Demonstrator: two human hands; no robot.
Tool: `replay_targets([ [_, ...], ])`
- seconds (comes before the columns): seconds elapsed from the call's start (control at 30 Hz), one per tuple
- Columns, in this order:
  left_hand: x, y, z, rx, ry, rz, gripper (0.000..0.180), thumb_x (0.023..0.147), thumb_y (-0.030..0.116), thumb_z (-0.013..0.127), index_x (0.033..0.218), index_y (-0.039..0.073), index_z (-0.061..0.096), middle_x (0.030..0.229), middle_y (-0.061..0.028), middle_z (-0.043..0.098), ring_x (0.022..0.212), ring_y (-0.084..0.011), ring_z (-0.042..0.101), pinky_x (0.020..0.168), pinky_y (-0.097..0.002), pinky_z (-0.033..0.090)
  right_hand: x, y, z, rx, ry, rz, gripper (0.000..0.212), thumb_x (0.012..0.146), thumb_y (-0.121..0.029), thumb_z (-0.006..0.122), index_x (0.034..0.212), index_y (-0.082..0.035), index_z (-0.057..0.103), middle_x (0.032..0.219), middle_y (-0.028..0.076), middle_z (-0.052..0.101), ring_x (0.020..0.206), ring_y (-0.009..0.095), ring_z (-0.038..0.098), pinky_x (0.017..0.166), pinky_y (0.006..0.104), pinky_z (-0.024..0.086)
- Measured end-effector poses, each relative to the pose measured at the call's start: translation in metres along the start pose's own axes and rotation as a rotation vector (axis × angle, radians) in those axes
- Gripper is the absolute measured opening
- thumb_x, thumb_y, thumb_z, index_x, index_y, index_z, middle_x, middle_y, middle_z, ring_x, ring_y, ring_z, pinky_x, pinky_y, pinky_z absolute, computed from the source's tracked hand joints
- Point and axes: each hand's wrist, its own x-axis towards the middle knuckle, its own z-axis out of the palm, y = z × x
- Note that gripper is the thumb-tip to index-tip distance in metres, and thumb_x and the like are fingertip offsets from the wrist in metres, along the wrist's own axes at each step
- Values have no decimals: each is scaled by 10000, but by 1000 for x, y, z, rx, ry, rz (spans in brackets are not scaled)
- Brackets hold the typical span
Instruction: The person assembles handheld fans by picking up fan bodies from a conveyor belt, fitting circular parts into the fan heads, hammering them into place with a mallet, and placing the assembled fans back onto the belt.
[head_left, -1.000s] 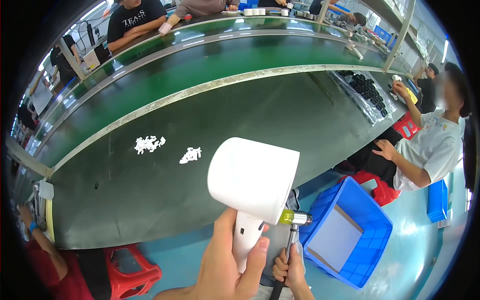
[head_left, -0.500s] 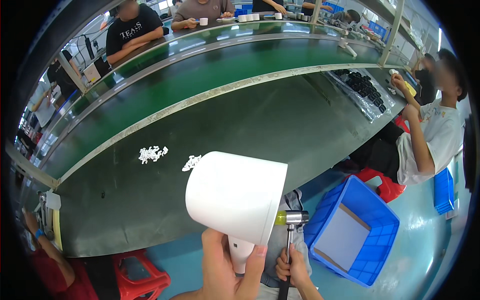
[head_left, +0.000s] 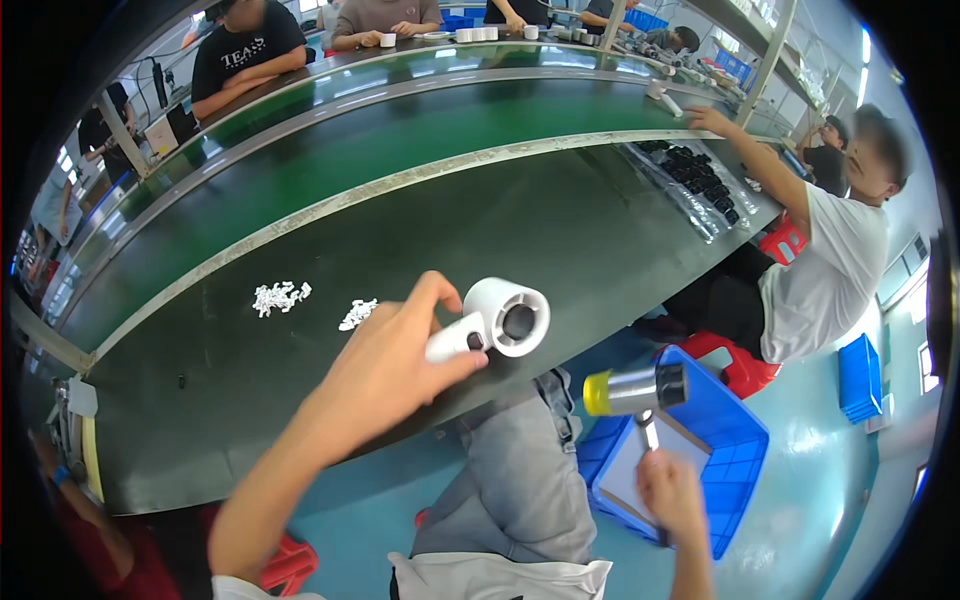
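Over the tabletop, the left grip clamps a white dryer-shaped housing by its handle; the right grip clasps a mallet. Positioning the housing seems underway; the next move calls for steadiness.

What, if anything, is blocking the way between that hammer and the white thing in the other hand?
Nothing visible. The hammer in the right hand and the white part in the left hand stand apart; only the table and floor show behind the gap.
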Motion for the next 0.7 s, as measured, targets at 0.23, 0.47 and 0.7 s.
replay_targets([
  [0.23,38,-59,20,658,119,515,446,930,402,551,1108,-4,496,726,-188,639,567,-362,611,547,-412,484,75,-110,-56,-378,-169,-323,473,979,-303,489,631,18,488,490,83,455,453,161,439,472,331,358],
  [0.47,39,-45,25,749,-57,311,536,930,435,534,1123,-65,525,609,-186,595,552,-355,615,523,-430,488,130,-153,-48,-622,-311,-275,578,996,-410,451,651,54,452,513,125,349,479,218,337,499,405,316],
  [0.7,38,-45,25,694,15,330,458,917,425,555,918,-32,531,610,-164,604,573,-338,633,546,-403,509,142,-169,-43,-711,-358,-227,598,995,-430,446,642,53,451,509,108,341,480,214,333,501,403,313],
])
